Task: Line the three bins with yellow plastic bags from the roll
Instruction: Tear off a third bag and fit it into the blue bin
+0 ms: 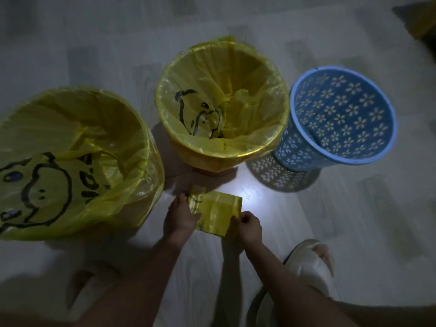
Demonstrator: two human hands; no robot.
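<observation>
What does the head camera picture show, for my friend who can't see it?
Two hands, left hand and right hand, hold a folded yellow bag above the floor. Beyond it, the left bin and middle bin already wear yellow bags; the blue bin on the right is bare.

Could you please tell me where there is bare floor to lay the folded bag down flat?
Bare floor lies right of the folded bag, between the blue bin and the slipper, and beyond the bins. It is crowded on the left: the large lined bin and middle lined bin almost meet, and both the left hand and right hand hold the bag.
</observation>
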